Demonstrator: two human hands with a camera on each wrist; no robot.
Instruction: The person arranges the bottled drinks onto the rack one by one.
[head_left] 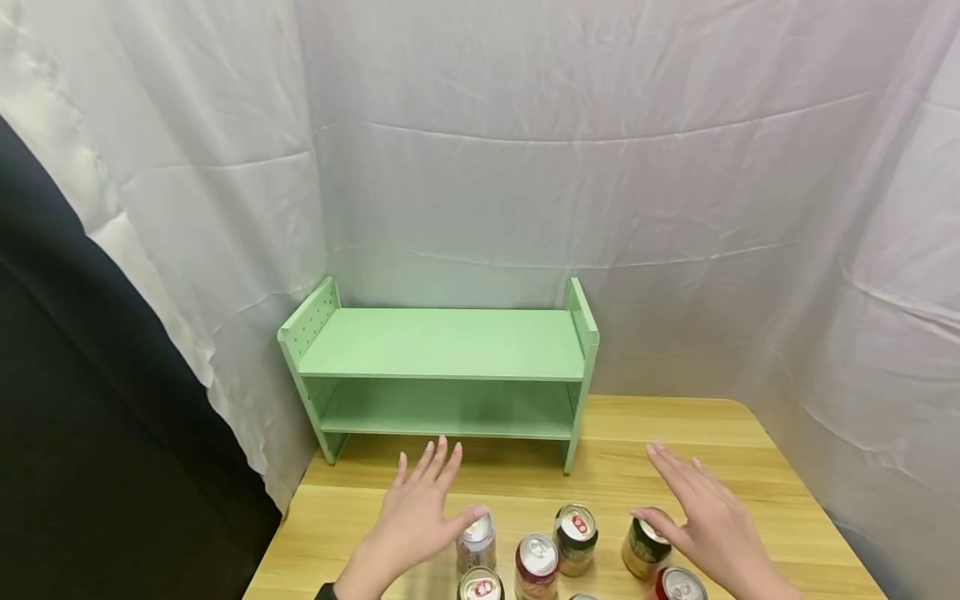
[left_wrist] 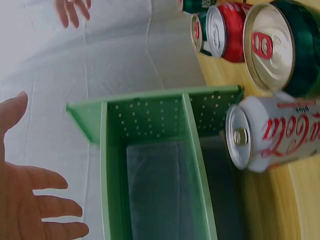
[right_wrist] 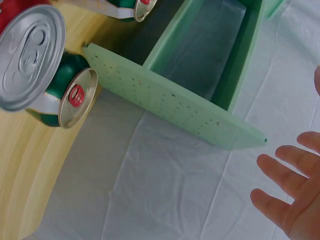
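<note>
Fingers spread and straight, the left hand (head_left: 416, 508) hovers low over the pale wooden tabletop (head_left: 757, 475), holding nothing, its thumb tip touching the rim of the silver-white drink can (head_left: 477, 542) at its 4 o'clock. At the hand's 12 o'clock stands the mint-green two-tier wooden shelf (head_left: 442, 343), both tiers bare. Right of the silver can stand a red-bodied can with a plain silver lid (head_left: 537, 567) and a dark green can with a red tab (head_left: 576, 538). Further right, the right hand (head_left: 705, 517) is likewise wide and flat, its thumb resting on the gold-and-green can (head_left: 645, 548). A red can (head_left: 678, 585) sits at that hand's 6 o'clock.
</note>
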